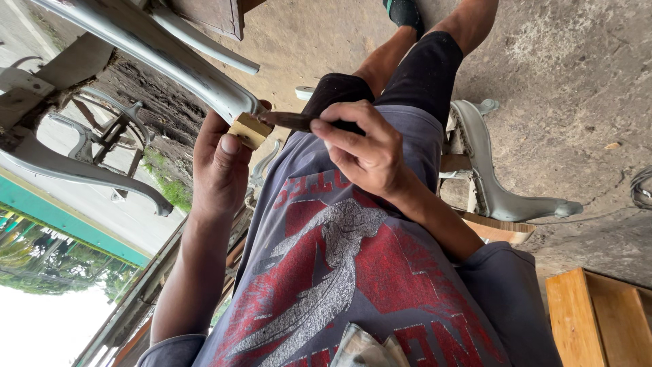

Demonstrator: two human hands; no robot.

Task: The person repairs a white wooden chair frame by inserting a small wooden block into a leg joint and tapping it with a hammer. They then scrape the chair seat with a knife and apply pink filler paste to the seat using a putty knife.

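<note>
Rough concrete floor [577, 61], grey and cracked, forms the ground of the scene, with a strip of greenery and a green-edged roof at the far left; the view is turned so that the person's torso fills the lower middle. Right hand [363, 146] — fingers curled shut around a dark, slim tool [288, 120], held like a pen, its tip reaching toward the small block. Left hand [219, 163] — closed, thumb pressed flat on a small tan block [248, 130] that sits against the end of a curved grey-painted furniture leg [170, 58]. Block and tool tip meet just beside the left thumb, above the person's lap. Grey shirt [339, 272] with a red and white print covers the torso beneath both forearms; black shorts [414, 75] and a bare leg extend away to a dark sock [405, 12] at the top edge. Second carved grey leg piece [489, 183] lies on the floor just beside the right forearm. Further curved grey frame parts [81, 170] stand at the left. Bare wooden box [598, 319] occupies the lower right corner. Loop of cable [640, 187] at the right edge.
</note>
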